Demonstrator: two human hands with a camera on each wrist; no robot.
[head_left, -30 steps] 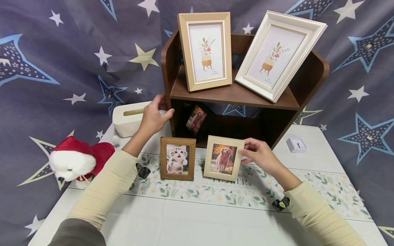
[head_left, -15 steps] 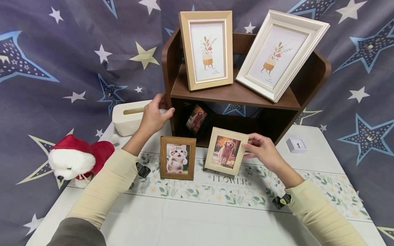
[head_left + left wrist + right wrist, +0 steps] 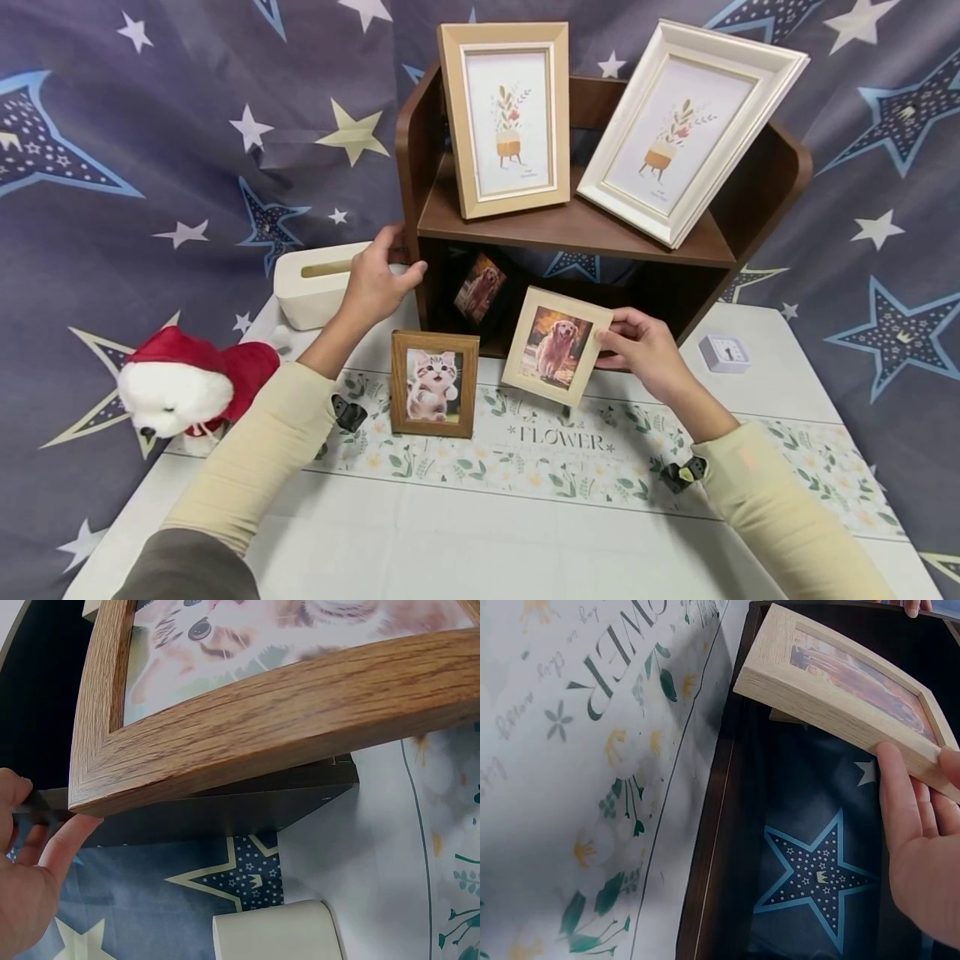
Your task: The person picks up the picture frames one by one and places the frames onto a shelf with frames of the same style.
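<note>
Gripping left edge of shelf (image 3: 577, 231) with left hand (image 3: 378, 279), pinching pale dog frame (image 3: 557, 347) with right hand (image 3: 647, 354); could twist loose from such a one-sided hold!

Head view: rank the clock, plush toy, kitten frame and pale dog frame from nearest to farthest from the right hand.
From the right hand:
1. Pale dog frame: held by its right edge.
2. Clock: to the hand's right.
3. Kitten frame: to the hand's left.
4. Plush toy: farthest left.
</note>
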